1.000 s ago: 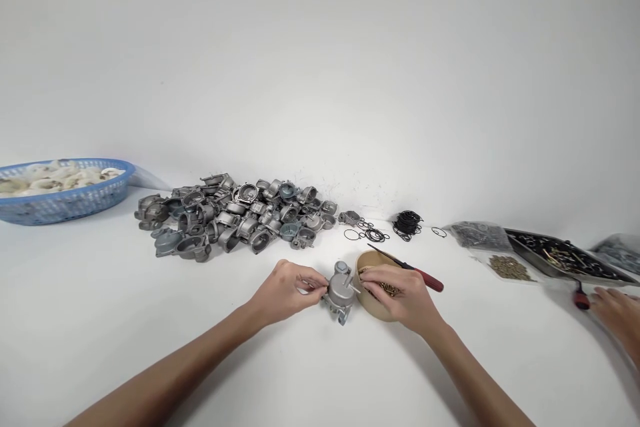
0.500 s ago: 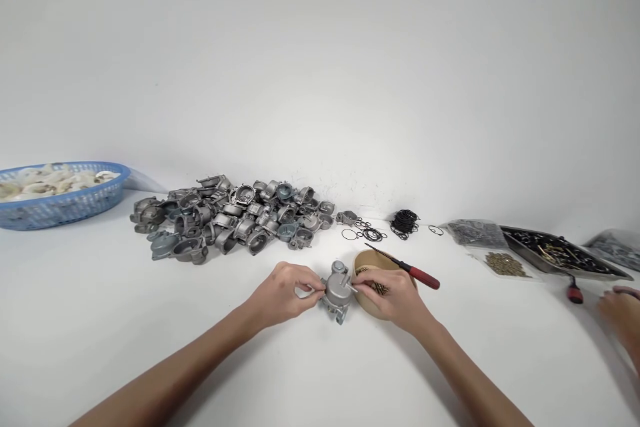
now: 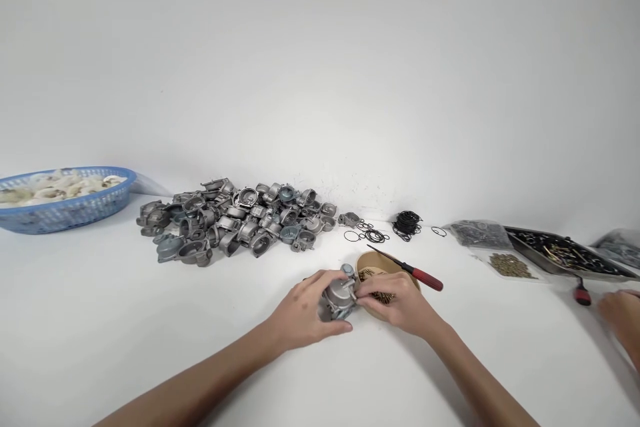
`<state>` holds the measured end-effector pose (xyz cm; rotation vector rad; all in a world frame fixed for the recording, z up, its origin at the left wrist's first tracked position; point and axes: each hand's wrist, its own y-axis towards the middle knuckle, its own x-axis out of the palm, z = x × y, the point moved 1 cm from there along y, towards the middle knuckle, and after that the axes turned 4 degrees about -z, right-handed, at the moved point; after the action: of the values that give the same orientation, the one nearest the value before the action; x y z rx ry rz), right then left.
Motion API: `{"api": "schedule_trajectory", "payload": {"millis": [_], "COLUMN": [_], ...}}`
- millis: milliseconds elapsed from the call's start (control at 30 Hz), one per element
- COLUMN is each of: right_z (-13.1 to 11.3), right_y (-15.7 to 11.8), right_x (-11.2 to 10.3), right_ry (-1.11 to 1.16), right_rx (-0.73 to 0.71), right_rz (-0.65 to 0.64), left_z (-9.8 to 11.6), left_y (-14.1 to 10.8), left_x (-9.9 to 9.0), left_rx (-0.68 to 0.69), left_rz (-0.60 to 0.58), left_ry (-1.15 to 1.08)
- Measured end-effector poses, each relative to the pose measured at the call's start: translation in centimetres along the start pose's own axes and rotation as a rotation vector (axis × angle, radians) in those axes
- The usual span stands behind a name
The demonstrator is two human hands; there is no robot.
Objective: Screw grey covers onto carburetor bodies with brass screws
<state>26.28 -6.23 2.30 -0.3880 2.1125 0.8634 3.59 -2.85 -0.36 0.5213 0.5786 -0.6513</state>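
A grey metal carburetor (image 3: 341,295), its rounded bowl facing up, is near the front middle of the white table. My left hand (image 3: 307,312) wraps around its left side, thumb in front and fingers behind. At the carburetor's right edge, the fingertips of my right hand (image 3: 393,300) are pinched together; whatever is between them is too small to make out. Just behind my right hand stands a tan bowl (image 3: 361,260) of small brass-coloured screws (image 3: 384,296), partly covered by that hand. A screwdriver (image 3: 425,279) with a red and black handle lies across the bowl's rim.
Grey metal bowl castings (image 3: 235,220) are heaped behind on the left, beside a blue basket (image 3: 95,203) of whitish parts. Black rubber rings (image 3: 407,223) lie at the back. Rightward are bagged parts (image 3: 477,233), a tray (image 3: 550,263), another red-handled tool (image 3: 581,293) and another person's hand (image 3: 620,317).
My left hand has gone from a fingertip pinch at the carburetor's left edge to a wrap around it. My right fingertips stay at its right edge. The view has shifted slightly.
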Motion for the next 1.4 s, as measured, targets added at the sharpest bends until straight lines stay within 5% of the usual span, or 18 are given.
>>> {"api": "schedule_trajectory", "payload": {"millis": [100, 200, 300, 400, 500, 600, 833, 1033, 1400], "right_z": [0.4, 2.0, 4.1, 5.1, 4.7, 3.4, -2.9, -7.0, -5.6], "right_y": [-0.5, -1.8, -3.4, -4.5, -4.2, -2.6, 3.0, 5.3, 7.0], "right_x": [-1.9, -5.3, -8.0, -8.7, -8.7, -9.9, -14.1, -11.6, -8.5], "right_ry": [-0.060, -0.207, -0.317, -0.365, -0.406, -0.429, -0.235, -0.108, -0.040], "right_rx": [0.056, 0.268, 0.578, 0.707, 0.632, 0.531, 0.162, -0.202, -0.194], "right_rz": [0.054, 0.225, 0.122, -0.040, -0.057, 0.065, 0.306, 0.167, -0.026], "left_z": [-0.2, -0.6, -0.9, -1.1, -1.1, -0.9, -0.9, -1.4, -1.5], "left_y": [0.1, 0.2, 0.2, 0.3, 0.4, 0.5, 0.7, 0.6, 0.7], "left_x": [0.3, 0.2, 0.2, 0.2, 0.1, 0.1, -0.4, -1.6, -1.8], "left_rx": [0.000, -0.013, -0.023, 0.002, 0.044, 0.056, 0.039, 0.082, 0.099], "left_rz": [0.003, -0.021, -0.039, -0.034, -0.028, -0.023, -0.073, -0.124, -0.118], "left_ry": [-0.023, -0.024, -0.014, -0.010, -0.035, -0.095, -0.298, -0.256, -0.163]}}
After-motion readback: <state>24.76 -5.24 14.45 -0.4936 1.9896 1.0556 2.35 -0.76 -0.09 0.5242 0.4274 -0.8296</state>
